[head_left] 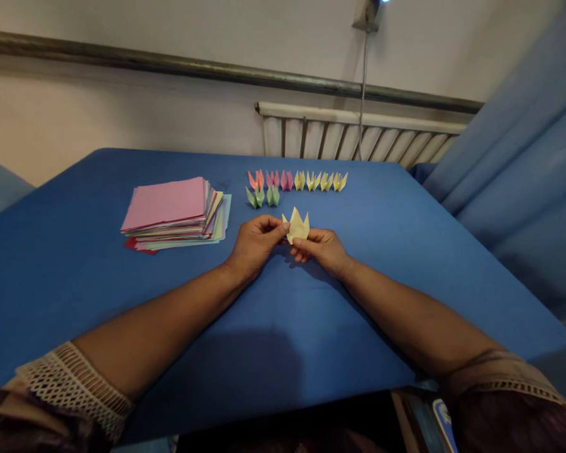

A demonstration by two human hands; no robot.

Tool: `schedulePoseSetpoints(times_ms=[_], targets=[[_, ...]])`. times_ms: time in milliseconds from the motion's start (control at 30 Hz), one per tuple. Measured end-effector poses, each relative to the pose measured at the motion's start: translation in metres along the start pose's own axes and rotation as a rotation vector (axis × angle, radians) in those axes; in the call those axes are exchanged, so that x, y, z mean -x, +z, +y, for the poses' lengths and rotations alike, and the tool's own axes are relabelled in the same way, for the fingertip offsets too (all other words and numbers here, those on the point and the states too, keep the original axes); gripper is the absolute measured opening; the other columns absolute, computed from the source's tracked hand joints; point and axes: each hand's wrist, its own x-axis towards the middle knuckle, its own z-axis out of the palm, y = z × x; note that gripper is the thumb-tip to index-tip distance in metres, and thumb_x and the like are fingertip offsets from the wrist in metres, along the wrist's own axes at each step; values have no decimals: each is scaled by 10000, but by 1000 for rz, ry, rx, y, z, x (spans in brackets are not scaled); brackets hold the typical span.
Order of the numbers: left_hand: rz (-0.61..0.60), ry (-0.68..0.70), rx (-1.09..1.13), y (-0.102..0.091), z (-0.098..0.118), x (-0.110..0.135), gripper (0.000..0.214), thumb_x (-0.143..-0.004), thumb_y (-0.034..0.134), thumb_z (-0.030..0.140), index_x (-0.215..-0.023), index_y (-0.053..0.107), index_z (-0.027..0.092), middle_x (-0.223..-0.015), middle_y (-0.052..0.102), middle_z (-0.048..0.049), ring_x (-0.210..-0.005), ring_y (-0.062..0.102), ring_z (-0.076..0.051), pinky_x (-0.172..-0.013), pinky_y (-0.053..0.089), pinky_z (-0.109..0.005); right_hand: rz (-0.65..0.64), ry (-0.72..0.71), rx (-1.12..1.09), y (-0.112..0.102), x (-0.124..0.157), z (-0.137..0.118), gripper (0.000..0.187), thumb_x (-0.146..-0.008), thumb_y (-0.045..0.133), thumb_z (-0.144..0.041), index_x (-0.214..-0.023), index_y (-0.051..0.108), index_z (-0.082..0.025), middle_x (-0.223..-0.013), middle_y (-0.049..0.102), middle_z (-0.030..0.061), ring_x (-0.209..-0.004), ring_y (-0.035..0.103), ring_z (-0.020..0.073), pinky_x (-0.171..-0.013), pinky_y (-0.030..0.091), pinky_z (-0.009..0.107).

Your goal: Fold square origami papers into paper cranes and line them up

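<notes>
A pale yellow folded paper piece (298, 225) with several upright points is held between my two hands, just above the blue table. My left hand (257, 242) pinches its left side, thumb in front. At its lower right edge, my right hand (324, 249) grips it between thumb and fingers, the other fingers curled beneath. Beyond the hands stand similar folded pieces in two rows: an orange one (256, 181), pink ones (287, 181) and yellow ones (313, 182) behind, and two green ones (273, 195) in front.
A thick stack of coloured paper (170, 211), pink on top, lies left of my hands on the blue tablecloth (207, 371). Past the table's far edge are a white radiator (330, 135), a pipe (179, 66) and a hanging cord (363, 82). A blue curtain (514, 151) hangs at right.
</notes>
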Motion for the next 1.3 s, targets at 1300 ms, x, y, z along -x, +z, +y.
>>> schedulePoseSetpoints(times_ms=[1300], targets=[[-104, -236, 129, 9, 2, 13, 242, -656, 836, 304, -742, 687, 134, -638, 648, -19, -513, 556, -93, -493, 437, -220, -38, -40, 151, 7, 0, 5, 384, -710, 729, -537, -680, 633, -167, -565, 640, -12, -441, 553, 80, -442, 438, 204]])
